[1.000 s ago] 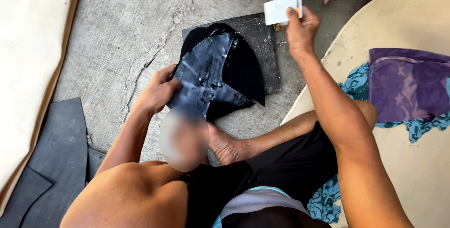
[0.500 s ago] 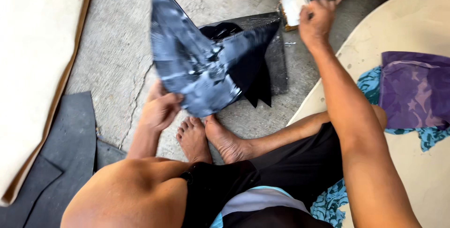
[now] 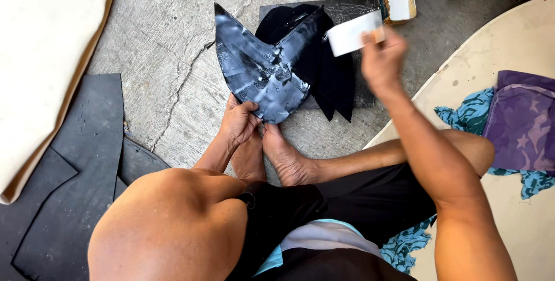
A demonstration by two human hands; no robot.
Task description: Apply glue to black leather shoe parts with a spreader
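Left hand (image 3: 240, 124) pinching glossy dark curved leather piece (image 3: 260, 76) upright above dark rectangular mat (image 3: 361, 50); right hand (image 3: 381, 61) gripping white flat scraper (image 3: 352, 32) beside it. Risk: wet coating smearing should leather flop down.

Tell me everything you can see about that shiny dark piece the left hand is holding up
The dark, pointed sheet piece, seemingly leather or rubber, glistens with a wet, streaky grey coating. It curves to a sharp tip at the upper left and narrows downward, where the left hand pinches it. It stands raised above the grey concrete floor, overlapping matt black pieces behind it.
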